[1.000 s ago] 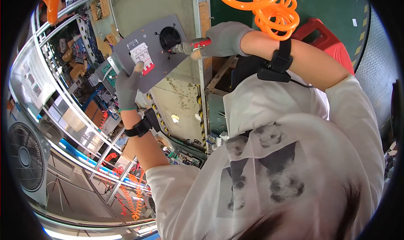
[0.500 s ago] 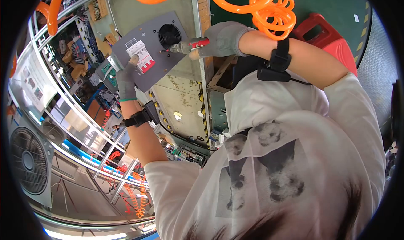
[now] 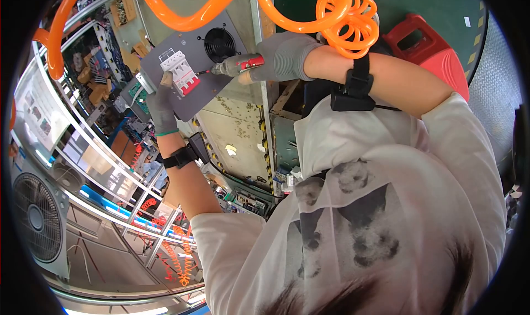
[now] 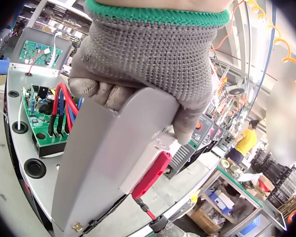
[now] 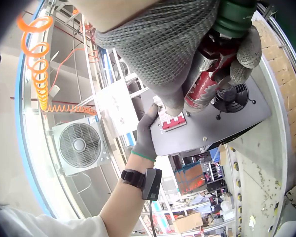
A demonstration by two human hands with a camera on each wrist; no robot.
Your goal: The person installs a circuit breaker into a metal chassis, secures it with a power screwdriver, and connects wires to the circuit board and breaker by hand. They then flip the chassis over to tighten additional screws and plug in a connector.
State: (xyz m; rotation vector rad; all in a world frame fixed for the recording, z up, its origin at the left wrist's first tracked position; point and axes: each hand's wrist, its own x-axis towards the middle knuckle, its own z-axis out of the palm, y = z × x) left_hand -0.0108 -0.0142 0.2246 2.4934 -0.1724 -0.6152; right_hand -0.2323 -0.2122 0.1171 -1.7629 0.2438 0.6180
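My gloved left hand (image 3: pixel 162 109) grips the edge of a grey metal panel (image 3: pixel 212 87), its fingers curled over the edge and the thumb lying on a white circuit breaker (image 3: pixel 175 66) with red toggles. In the left wrist view the panel stands upright. A round black fan grille (image 3: pixel 220 44) sits on the panel beside the breaker. My gloved right hand (image 3: pixel 284 56) holds a red and grey power screwdriver (image 5: pixel 207 81). In the left wrist view, the bit (image 4: pixel 150 213) points up at the breaker's toggle side, its tip right at the red strip.
An orange coiled air hose (image 3: pixel 345 19) hangs over the right forearm and across the top. Behind the panel lies a chassis with a green circuit board (image 4: pixel 49 133) and wires. A red plastic stool (image 3: pixel 428 53) stands at right. Someone in a yellow shirt (image 4: pixel 245 140) is in the background.
The screwdriver has moved left from beside the fan grille to the breaker's edge. The panel, with my left hand on it, has shifted slightly left. The orange hose hangs lower in view.
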